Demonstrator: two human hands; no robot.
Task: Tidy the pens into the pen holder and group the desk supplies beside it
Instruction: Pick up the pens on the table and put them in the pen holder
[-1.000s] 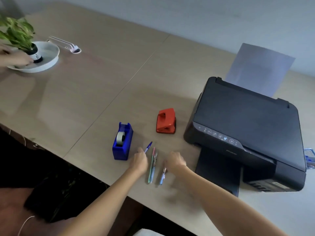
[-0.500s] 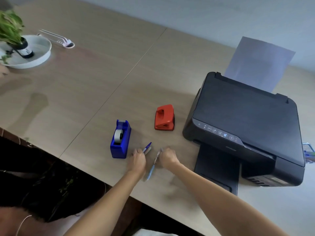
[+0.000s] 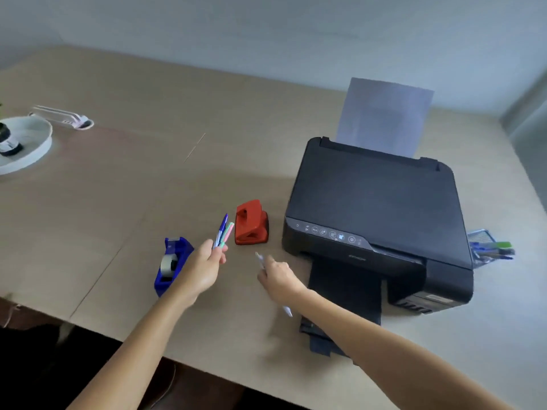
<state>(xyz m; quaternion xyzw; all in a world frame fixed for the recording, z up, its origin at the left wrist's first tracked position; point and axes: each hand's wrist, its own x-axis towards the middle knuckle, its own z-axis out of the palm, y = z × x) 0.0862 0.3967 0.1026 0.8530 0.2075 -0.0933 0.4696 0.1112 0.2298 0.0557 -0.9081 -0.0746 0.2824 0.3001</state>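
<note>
Peeking from behind the printer (image 3: 376,208), the pen holder (image 3: 485,247) is mostly hidden. Left hand (image 3: 204,267) fingers clamp coloured pens (image 3: 223,232) jutting beyond them; right hand (image 3: 278,276) fingers pinch a blurred white pen (image 3: 260,258).

No text can be read anywhere in the frame. At centre right, the black printer (image 3: 376,208) carries a row of small pale icons along its front control strip and a faint mark lower on its front face, perhaps a brand name, too blurred to make out. A pale label at its lower right corner is equally illegible.
</note>
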